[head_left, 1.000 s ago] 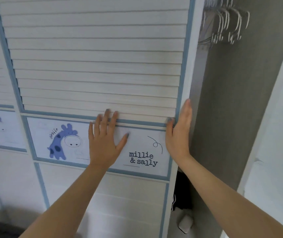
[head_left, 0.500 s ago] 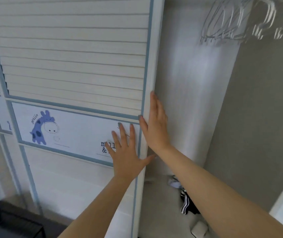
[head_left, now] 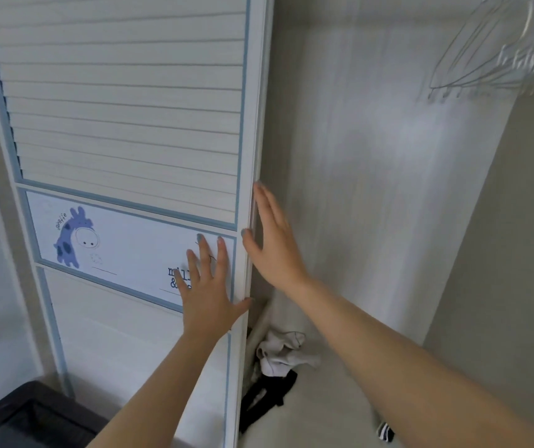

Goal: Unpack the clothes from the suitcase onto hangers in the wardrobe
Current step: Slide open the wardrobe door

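A white slatted sliding wardrobe door [head_left: 123, 108] with blue trim and a giraffe panel fills the left half. My left hand [head_left: 209, 286] presses flat on that panel with straight fingers. My right hand [head_left: 272, 244] lies flat against the door's right edge, fingers pointing up. To the right the wardrobe interior [head_left: 372, 189] stands open. Several white wire hangers [head_left: 492, 63] hang empty at the top right, blurred. The dark suitcase [head_left: 32, 418] shows at the bottom left corner.
On the wardrobe floor lie a crumpled white garment [head_left: 283, 354] and a black garment [head_left: 268, 396] beside the door's foot. A grey side wall [head_left: 518, 253] closes the wardrobe on the right.
The door has slid left under both hands, exposing more of the wardrobe interior, the hangers and the clothes on its floor. Both hands stay flat on the door.
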`<action>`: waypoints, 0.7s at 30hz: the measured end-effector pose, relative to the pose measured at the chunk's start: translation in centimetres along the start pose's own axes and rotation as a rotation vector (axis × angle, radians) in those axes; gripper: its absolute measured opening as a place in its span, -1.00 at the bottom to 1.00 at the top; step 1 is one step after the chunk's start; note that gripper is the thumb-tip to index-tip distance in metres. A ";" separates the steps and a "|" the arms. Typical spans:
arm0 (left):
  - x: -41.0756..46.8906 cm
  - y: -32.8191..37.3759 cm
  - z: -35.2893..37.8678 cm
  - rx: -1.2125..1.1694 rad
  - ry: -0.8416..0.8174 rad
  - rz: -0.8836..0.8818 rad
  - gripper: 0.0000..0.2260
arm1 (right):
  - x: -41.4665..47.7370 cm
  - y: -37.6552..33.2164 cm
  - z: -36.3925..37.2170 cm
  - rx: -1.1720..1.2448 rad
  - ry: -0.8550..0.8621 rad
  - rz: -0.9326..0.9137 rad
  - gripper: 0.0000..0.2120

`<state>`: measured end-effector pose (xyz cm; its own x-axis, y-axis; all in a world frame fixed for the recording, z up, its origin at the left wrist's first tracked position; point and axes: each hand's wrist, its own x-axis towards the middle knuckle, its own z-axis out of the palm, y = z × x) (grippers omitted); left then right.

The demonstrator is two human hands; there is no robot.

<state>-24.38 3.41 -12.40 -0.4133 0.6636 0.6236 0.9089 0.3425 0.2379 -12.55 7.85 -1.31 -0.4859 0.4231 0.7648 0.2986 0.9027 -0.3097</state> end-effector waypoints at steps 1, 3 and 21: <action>0.2 -0.4 -0.1 -0.020 -0.010 -0.001 0.14 | 0.1 0.0 0.0 0.016 -0.018 -0.011 -0.35; 0.7 -1.6 -0.2 -0.033 -0.024 -0.012 0.13 | 0.6 -0.2 0.4 0.030 -0.066 -0.021 -0.36; 1.6 -4.2 -1.3 -0.011 -0.088 -0.057 0.14 | 1.1 -0.5 2.1 -0.004 -0.371 0.028 -0.12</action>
<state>-28.77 2.17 -11.41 -0.4671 0.6990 0.5415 0.8842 0.3746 0.2792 -14.98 8.03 -1.50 -0.7418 0.4477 0.4992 0.3186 0.8904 -0.3251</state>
